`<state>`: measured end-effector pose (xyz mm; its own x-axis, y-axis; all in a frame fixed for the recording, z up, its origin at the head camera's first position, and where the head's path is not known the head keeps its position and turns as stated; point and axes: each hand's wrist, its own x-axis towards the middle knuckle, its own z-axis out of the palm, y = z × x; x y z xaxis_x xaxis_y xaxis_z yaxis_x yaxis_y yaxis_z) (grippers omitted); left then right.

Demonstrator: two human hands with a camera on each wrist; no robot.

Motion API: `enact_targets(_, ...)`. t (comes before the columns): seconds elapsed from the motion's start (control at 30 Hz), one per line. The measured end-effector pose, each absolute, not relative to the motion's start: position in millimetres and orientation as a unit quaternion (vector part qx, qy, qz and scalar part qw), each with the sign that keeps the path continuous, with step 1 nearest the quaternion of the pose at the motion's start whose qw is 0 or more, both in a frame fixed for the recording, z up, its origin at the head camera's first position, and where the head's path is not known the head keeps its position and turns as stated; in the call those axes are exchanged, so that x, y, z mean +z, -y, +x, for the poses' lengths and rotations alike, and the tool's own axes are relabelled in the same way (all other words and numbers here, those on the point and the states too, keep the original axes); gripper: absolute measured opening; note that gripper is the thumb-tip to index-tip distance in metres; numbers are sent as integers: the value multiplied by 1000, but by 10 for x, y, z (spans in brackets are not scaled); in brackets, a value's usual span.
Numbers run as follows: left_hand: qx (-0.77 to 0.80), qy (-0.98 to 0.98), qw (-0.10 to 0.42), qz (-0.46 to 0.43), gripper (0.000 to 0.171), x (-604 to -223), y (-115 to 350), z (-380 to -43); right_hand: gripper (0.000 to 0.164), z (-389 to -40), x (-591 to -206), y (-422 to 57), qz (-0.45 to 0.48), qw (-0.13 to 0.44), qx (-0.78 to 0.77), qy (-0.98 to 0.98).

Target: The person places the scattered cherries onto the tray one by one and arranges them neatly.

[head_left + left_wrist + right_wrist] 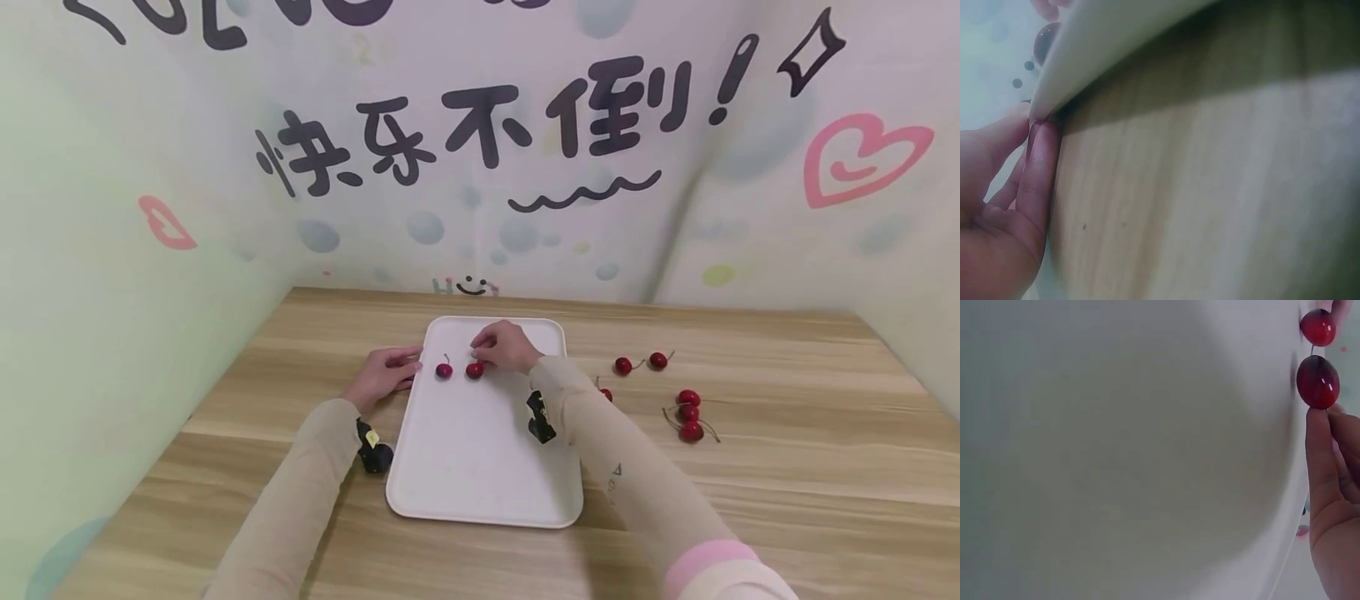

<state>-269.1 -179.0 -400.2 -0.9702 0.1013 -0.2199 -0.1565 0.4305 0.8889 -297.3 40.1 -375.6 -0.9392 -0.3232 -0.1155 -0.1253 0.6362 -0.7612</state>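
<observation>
On smooth tray [480, 467]; two glossy cherries [444, 372]

Bright, even light across the head view, and there's soft shadow at lower right on the tray [472, 450]! Over to the left wrist: hazy, worktop [1179, 187] grain smeared soft, a dark shadow across the upper right. Right wrist: dimmer, greyish, small white glints on the cherries [1318, 382], upper right.

White tray [480, 458]: one
Cherries [444, 372] on the tray: two
Cherries on the wooden worktop [255, 392]: six visible
Cherries altogether: eight visible
Hands [381, 377]: two
Sleeves [303, 492]: two
Black wrist devices [375, 456]: two
</observation>
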Motion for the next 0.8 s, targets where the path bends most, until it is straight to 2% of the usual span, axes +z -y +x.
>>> enact_targets(0.27, 546, -830, 115, -10, 40, -3998, 1794, -2687, 13, -3050, -3844, -394, -109, 146, -424, -887)
enact_targets(0.53, 543, -831, 120, -14, 40, -3990, 1783, -2683, 18, -3050, -3824, -383, -68, 177, -449, -873)
enact_targets(0.8, 540, -833, 120, -9, 40, -4012, 1787, -2686, 18, -3060, -3845, -403, -69, 181, -456, -868)
